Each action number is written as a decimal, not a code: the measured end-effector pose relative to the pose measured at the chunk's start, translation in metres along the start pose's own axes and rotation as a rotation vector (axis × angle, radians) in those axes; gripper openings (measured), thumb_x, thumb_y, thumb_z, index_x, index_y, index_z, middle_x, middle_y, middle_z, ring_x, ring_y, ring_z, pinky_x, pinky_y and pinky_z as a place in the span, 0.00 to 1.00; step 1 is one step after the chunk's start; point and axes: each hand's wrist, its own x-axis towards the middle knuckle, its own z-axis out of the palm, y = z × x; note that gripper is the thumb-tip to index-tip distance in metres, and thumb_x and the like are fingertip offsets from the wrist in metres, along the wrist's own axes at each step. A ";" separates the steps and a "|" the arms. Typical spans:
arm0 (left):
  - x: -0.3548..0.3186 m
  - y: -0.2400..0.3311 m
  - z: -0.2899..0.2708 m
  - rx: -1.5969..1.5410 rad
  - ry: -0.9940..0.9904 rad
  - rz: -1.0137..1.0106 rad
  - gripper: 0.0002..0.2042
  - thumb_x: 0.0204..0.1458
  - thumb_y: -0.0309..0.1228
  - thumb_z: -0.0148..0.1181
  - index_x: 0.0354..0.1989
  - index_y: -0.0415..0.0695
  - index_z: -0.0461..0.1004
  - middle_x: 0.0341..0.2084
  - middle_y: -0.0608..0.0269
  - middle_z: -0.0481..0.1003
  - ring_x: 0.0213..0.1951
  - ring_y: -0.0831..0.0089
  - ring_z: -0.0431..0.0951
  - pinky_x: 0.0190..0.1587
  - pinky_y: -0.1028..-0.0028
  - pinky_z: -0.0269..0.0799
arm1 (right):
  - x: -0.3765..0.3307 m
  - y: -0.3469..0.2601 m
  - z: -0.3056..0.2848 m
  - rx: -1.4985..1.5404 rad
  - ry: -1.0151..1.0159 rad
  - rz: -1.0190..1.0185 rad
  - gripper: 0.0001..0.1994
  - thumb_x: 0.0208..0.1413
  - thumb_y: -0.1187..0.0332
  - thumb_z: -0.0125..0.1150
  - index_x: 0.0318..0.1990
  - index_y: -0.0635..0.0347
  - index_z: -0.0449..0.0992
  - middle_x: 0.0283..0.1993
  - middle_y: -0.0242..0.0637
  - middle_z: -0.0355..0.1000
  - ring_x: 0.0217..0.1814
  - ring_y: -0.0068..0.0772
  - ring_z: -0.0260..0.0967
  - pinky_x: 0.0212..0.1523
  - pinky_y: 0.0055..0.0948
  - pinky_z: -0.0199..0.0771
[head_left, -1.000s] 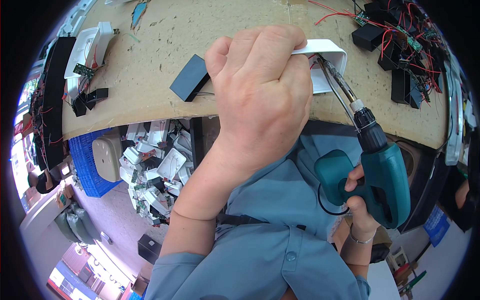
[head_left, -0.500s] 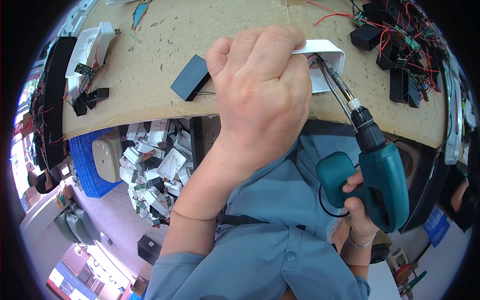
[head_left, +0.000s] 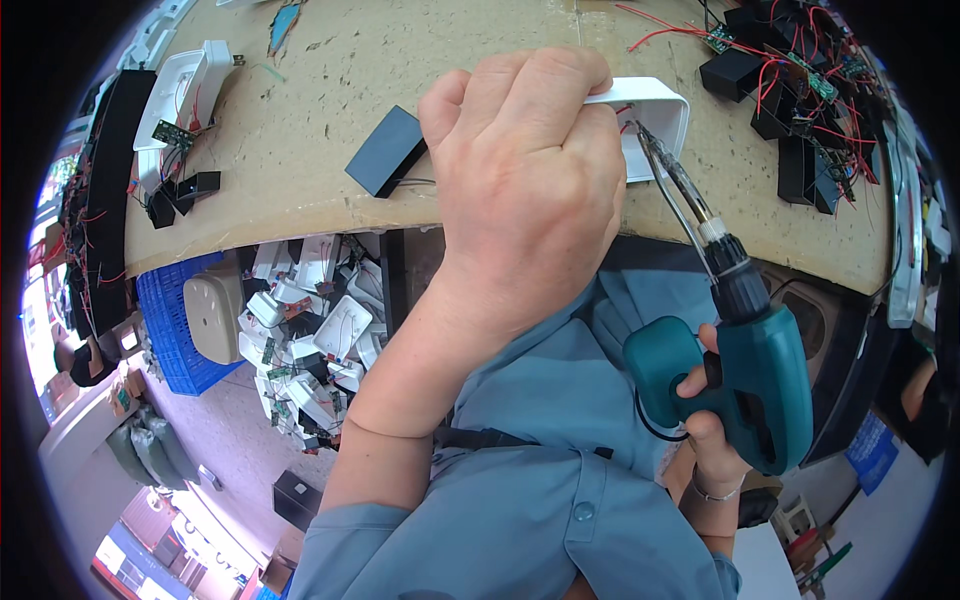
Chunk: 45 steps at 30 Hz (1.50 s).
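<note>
My left hand (head_left: 530, 190) is closed around a white plastic housing (head_left: 655, 92) and hides much of it. The housing's hollow inside faces right, with a bit of red wire (head_left: 624, 109) showing in it. My right hand (head_left: 715, 440) grips the handle of a green soldering gun (head_left: 765, 370), a finger near its trigger. The gun's dark tip and the thin metal tube beside it reach into the housing's opening. Whether the tip touches anything cannot be made out. Left of my left hand, a black box (head_left: 387, 152) with a dark cable lies on the table.
Black boxes with red wires and circuit boards (head_left: 800, 90) are heaped at the table's (head_left: 330, 90) right. Another white housing (head_left: 185, 95) with a green board lies at the left. Below the edge are many white housings (head_left: 320, 340), a beige stool (head_left: 213, 315) and a blue crate (head_left: 165, 330).
The soldering gun has shifted slightly down, its rear end a little to the left, and its tip has drawn back a bit. My left hand still holds the white housing in nearly the same place.
</note>
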 end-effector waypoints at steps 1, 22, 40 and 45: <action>-0.001 -0.002 0.001 -0.066 0.079 -0.003 0.03 0.28 0.22 0.54 0.14 0.40 0.66 0.28 0.67 0.69 0.32 0.71 0.68 0.36 0.71 0.54 | 0.000 0.001 -0.001 -0.001 0.000 0.001 0.37 0.38 0.55 0.68 0.52 0.71 0.59 0.48 0.49 0.66 0.31 0.21 0.66 0.35 0.19 0.66; -0.025 -0.021 0.001 -0.463 -0.164 -0.107 0.28 0.28 0.26 0.63 0.45 0.41 0.65 0.43 0.49 0.63 0.43 0.55 0.65 0.43 0.63 0.61 | -0.003 -0.001 -0.010 0.069 0.161 -0.156 0.37 0.39 0.50 0.65 0.49 0.73 0.60 0.44 0.47 0.67 0.25 0.23 0.65 0.24 0.18 0.64; -0.047 -0.222 -0.036 0.700 -0.148 -0.336 0.08 0.39 0.33 0.54 0.29 0.47 0.74 0.47 0.63 0.65 0.54 0.64 0.58 0.50 0.47 0.45 | 0.010 -0.009 -0.006 0.117 0.140 -0.233 0.33 0.43 0.55 0.63 0.50 0.72 0.59 0.44 0.48 0.66 0.26 0.22 0.64 0.25 0.18 0.65; -0.042 -0.253 -0.040 0.749 -0.212 -0.560 0.10 0.37 0.34 0.55 0.29 0.46 0.75 0.46 0.63 0.65 0.52 0.67 0.61 0.49 0.44 0.46 | 0.011 -0.008 -0.012 0.145 0.143 -0.219 0.34 0.41 0.55 0.65 0.49 0.71 0.60 0.44 0.48 0.66 0.26 0.22 0.64 0.25 0.18 0.65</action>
